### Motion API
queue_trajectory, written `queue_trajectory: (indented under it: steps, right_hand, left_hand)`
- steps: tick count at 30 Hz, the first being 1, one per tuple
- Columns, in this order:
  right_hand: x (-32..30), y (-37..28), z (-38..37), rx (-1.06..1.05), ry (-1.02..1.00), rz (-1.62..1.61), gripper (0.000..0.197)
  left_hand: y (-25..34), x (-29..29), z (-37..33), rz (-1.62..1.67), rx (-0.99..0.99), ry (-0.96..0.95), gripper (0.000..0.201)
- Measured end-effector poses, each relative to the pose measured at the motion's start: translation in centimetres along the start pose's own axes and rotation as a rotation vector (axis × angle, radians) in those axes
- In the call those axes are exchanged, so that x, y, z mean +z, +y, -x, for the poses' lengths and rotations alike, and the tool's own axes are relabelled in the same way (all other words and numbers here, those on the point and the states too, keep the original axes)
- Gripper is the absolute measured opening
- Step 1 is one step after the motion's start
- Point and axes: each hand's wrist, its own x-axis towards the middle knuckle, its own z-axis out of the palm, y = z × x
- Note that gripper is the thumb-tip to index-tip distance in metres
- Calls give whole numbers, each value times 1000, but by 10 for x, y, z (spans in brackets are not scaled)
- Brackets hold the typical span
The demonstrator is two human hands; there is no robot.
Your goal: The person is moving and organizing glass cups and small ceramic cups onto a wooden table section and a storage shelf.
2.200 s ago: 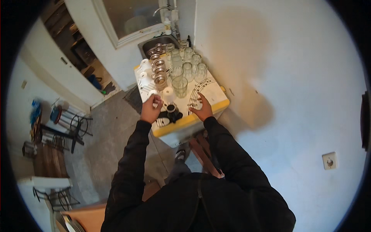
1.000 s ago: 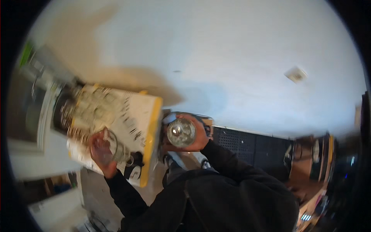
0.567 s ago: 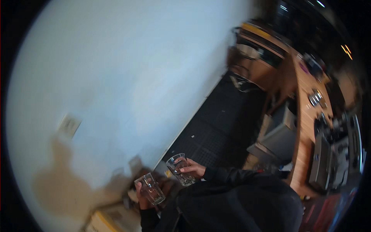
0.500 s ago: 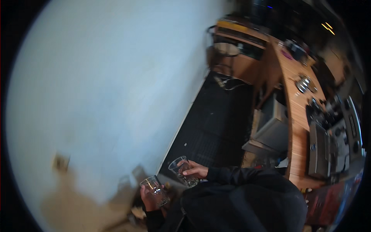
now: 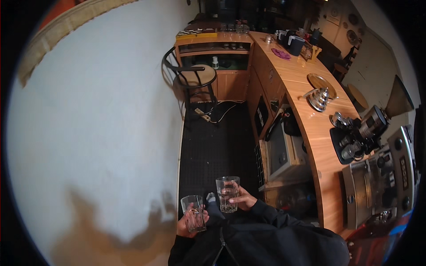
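Note:
Near the lower edge, my left hand (image 5: 184,225) is wrapped round a clear drinking glass (image 5: 193,208), held close to my body and tilted slightly. Just right of it and a little farther out, my right hand (image 5: 244,199) grips a second clear drinking glass (image 5: 227,193) from its right side. This one stands nearly upright, with my fingers showing through it. The two glasses are apart, above the dark floor. Both look see-through; I cannot make out any contents.
A wooden counter (image 5: 298,95) curves along the right, with an espresso machine (image 5: 377,181), a coffee grinder (image 5: 372,122) and a silver dripper (image 5: 318,98) on it. Ahead stands a chair (image 5: 197,76) beside a power strip (image 5: 203,114) on the black mat (image 5: 208,150). A white wall (image 5: 102,111) runs along the left.
My view has swung rightward and levelled, so the counter and chair show more fully. Both glasses stay in my hands; the right one is now more upright.

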Motion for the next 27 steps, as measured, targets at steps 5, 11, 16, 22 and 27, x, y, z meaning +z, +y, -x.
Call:
queue_trajectory:
  steps: [5,11,16,22,27]
  right_hand:
    - [-41,-91,-82,-163,164,-118,76]
    - [-102,-202,-166,-492,221,-377,78]
    - [-183,-308,-239,-582,216,-401,79]
    - [-276,-485,-348,-602,147,-199,80]
    - [-313,-645,-446,-529,291,247,93]
  left_hand:
    - [98,43,-183,-91,-218,-246,69]
    - [162,140,-397,-104,-358,-388,80]
    - [173,198,-557,-39,-365,-389,80]
    - [222,292,-717,-363,-225,-361,93]
    - [289,402,-833,-1257,193,-379,93]
